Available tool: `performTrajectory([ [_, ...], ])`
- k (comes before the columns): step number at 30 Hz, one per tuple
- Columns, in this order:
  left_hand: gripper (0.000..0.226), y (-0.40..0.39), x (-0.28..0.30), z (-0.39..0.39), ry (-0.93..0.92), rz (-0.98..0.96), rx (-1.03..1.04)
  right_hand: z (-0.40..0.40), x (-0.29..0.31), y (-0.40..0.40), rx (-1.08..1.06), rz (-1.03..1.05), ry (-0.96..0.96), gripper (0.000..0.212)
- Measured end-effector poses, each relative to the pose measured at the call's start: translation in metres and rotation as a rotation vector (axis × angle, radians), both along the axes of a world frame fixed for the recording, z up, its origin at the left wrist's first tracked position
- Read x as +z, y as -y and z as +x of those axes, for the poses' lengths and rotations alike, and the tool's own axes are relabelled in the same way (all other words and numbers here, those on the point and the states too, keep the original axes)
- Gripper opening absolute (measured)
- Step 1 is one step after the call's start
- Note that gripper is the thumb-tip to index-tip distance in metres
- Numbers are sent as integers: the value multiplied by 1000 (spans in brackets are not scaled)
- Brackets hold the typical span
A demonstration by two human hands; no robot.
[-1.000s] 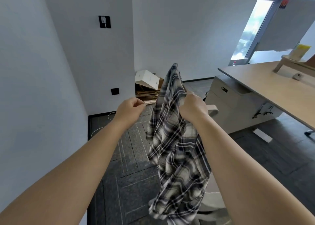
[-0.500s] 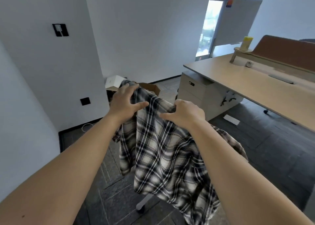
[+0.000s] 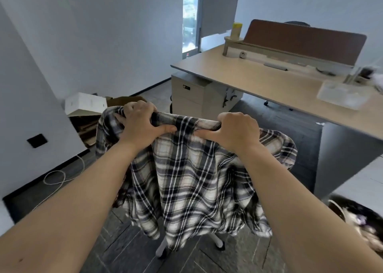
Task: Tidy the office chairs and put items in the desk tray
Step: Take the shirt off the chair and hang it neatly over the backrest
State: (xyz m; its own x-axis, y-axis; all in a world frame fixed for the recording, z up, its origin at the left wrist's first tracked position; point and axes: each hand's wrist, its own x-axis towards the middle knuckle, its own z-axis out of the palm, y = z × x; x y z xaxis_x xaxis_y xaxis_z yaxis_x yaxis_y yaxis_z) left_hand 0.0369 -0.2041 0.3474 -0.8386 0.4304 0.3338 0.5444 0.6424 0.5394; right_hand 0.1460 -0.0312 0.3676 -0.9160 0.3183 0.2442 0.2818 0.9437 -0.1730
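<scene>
A black-and-white plaid shirt (image 3: pixel 192 181) hangs draped over the back of an office chair, whose pale wheeled base (image 3: pixel 217 242) shows under the cloth. My left hand (image 3: pixel 143 125) grips the top edge of the chair back through the shirt on the left. A little to the right, my right hand (image 3: pixel 236 132) grips the same edge, also over the cloth. A clear plastic desk tray (image 3: pixel 344 94) lies on the wooden desk (image 3: pixel 269 82) at the right.
A drawer cabinet (image 3: pixel 190 94) stands under the desk's left end. Cardboard boxes (image 3: pixel 87 105) are stacked against the wall at the left, with a white cable (image 3: pixel 56 177) on the floor. A brown divider panel (image 3: pixel 302 40) and a yellow-capped container (image 3: pixel 236 30) are at the desk's back.
The shirt hung from my right hand in the air; both hands have since spread it over the chair back and now press on its top edge. The view swung right toward the desk.
</scene>
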Motion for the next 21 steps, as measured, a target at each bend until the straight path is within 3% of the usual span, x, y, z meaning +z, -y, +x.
performTrajectory([
  [14, 58, -74, 1, -25, 17, -46, -274, 19, -5, -42, -245, 55, -43, 63],
  [21, 56, -142, 0, -44, 18, -38, -340, 13, -4, -100, -331, 68, -75, 64],
])
